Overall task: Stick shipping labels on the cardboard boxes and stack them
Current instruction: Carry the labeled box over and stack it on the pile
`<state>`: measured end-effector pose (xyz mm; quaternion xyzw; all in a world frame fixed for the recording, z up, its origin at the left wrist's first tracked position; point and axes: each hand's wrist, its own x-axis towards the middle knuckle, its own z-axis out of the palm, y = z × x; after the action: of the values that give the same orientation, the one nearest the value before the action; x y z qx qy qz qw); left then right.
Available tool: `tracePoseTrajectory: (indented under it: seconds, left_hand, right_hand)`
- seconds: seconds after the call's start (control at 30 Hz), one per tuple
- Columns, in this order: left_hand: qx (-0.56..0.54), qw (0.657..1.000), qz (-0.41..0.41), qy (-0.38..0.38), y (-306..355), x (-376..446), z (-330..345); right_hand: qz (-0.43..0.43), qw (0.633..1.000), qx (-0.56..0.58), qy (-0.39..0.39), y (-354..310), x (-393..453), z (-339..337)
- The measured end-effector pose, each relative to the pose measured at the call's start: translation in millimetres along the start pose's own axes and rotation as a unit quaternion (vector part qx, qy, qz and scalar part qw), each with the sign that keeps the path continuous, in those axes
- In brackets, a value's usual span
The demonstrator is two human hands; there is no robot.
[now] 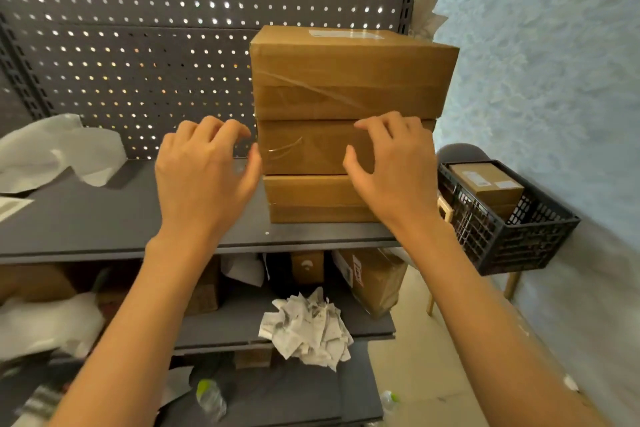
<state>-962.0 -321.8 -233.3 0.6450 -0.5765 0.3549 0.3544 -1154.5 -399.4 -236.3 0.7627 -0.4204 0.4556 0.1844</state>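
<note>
Fingers (214, 126) of the left hand (204, 177) and the right hand (388, 163) hang loosely curled, grasping nothing, at either end of the middle box (311, 149) in a three-box stack on a grey shelf (121, 215); a label (346, 33) tops the uppermost box (349, 76).

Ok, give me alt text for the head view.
Three cardboard boxes stand stacked on a grey shelf, a label on top. The left hand and right hand hover at the middle box, fingers curled. A black crate sits right.
</note>
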Motion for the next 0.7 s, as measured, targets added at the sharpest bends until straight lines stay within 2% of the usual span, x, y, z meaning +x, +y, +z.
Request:
tracePoseTrajectory:
  seconds: [0.27,0.7]
  left_hand:
    - [0.049,0.997,-0.024,-0.053,-38,-49,-28]
    - [0.09,0.992,-0.082,-0.045,-143,-79,-79]
  right_hand:
    - [-0.029,0.997,0.036,-0.059,-47,-31,14]
    - [-0.081,0.99,0.093,-0.075,-165,-27,49]
